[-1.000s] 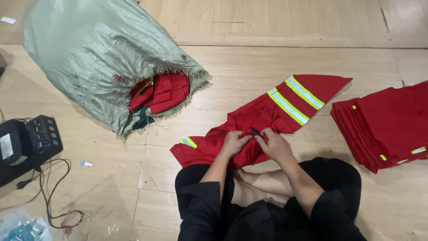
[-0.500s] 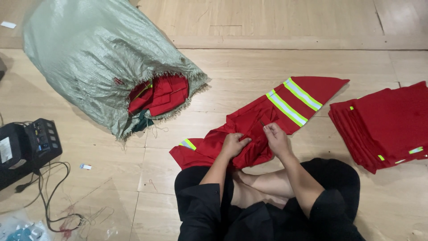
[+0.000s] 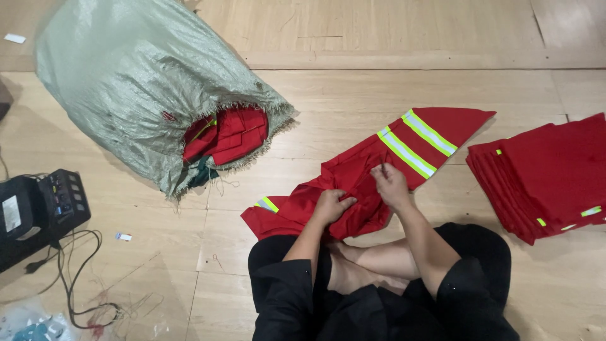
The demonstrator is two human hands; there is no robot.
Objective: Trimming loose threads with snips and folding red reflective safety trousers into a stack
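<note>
Big grey-green woven plastic sack [image 3: 136,82] on its side upper left, frayed mouth open, folded red garments [image 3: 227,134] showing inside. Stack of folded red garments with reflective strips [image 3: 546,177] at right. Black boxy device [image 3: 41,211] at left edge, black cable [image 3: 79,278] looping below. Pale wooden floor [image 3: 379,31].

I see a pale wooden floor [image 3: 353,38] carrying everything. Toward its far left corner lies a grey-green woven sack [image 3: 132,82], mouth open, with red folded cloth [image 3: 230,134] inside. At the left edge sits a black device [image 3: 41,208] with trailing cables [image 3: 76,278]. Mid-floor a red garment with reflective stripes [image 3: 435,136] is spread out. At the right edge rests a stack of folded red garments [image 3: 549,173].
</note>
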